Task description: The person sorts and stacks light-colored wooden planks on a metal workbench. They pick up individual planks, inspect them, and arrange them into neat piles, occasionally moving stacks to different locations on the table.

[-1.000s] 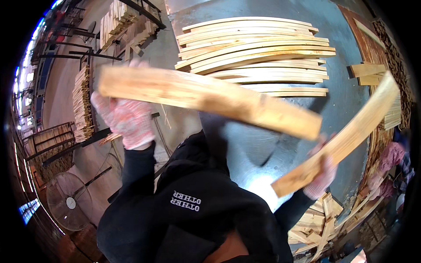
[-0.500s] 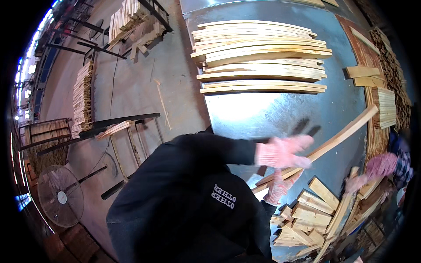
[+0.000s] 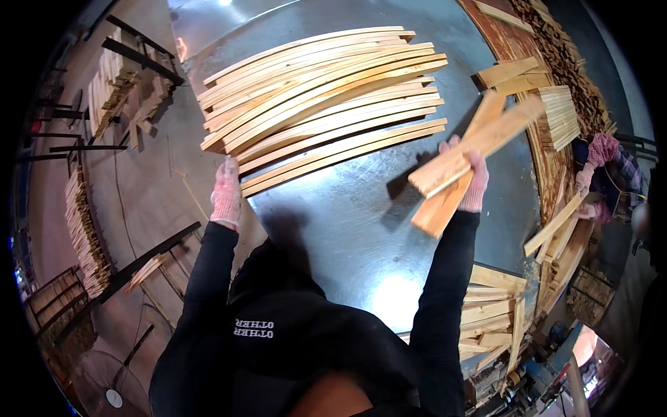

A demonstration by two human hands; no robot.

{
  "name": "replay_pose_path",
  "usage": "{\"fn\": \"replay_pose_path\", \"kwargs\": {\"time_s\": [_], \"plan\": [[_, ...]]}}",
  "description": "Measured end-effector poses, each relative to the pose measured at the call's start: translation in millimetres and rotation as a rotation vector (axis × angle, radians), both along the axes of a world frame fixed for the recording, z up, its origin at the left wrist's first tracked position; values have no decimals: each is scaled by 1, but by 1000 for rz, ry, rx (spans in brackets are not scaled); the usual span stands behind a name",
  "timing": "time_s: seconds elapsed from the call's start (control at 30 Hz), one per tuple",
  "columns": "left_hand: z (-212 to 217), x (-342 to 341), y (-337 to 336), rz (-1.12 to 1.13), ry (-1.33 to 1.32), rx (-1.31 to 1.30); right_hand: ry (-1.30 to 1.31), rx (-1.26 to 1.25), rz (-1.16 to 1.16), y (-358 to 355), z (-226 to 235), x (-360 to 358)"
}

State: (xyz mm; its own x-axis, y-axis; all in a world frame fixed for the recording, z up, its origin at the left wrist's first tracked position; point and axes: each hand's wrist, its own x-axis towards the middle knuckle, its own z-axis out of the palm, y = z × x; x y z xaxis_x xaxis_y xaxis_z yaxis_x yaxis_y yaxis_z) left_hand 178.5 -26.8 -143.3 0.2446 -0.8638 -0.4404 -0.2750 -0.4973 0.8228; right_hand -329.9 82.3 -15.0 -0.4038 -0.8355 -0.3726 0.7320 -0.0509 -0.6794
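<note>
Have swung the left gloved hand (image 3: 225, 198) away from the right gloved hand (image 3: 474, 186) since half a second ago, over to the left ends of the curved wooden slats (image 3: 347, 82). Have the right hand shifted from 4 o'clock to between 2 and 3.

From the left: at 8 o'clock, a wire-caged fan (image 3: 113, 397); at 9, stacked wooden strips (image 3: 87, 229). Closer in at 9, keep the left fingers nearly straight and together, gripping nothing visible, at the slat ends; cannot tell how firmly touching. At 12, slats lying side by side on the metal-topped table (image 3: 333, 215). Towards 2:30, hold two crossed boards (image 3: 490, 135) above the tabletop, right fingers partly closed around both. At 4, a jumble of wooden offcuts (image 3: 490, 323). At 3, near the rim, a co-worker (image 3: 615, 170) in pink gloves, handling a pale board (image 3: 556, 222).
</note>
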Motion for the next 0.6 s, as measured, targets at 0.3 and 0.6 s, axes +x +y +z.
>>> {"fn": "replay_pose_path", "kwargs": {"time_s": [0.3, 0.6], "plan": [[45, -18, 2, -108, -117, 162, 4, 8, 266, -83, -25, -35], [19, 30, 21, -86, -112, -1, 101, 14, 278, -67, 11, -12]]}}
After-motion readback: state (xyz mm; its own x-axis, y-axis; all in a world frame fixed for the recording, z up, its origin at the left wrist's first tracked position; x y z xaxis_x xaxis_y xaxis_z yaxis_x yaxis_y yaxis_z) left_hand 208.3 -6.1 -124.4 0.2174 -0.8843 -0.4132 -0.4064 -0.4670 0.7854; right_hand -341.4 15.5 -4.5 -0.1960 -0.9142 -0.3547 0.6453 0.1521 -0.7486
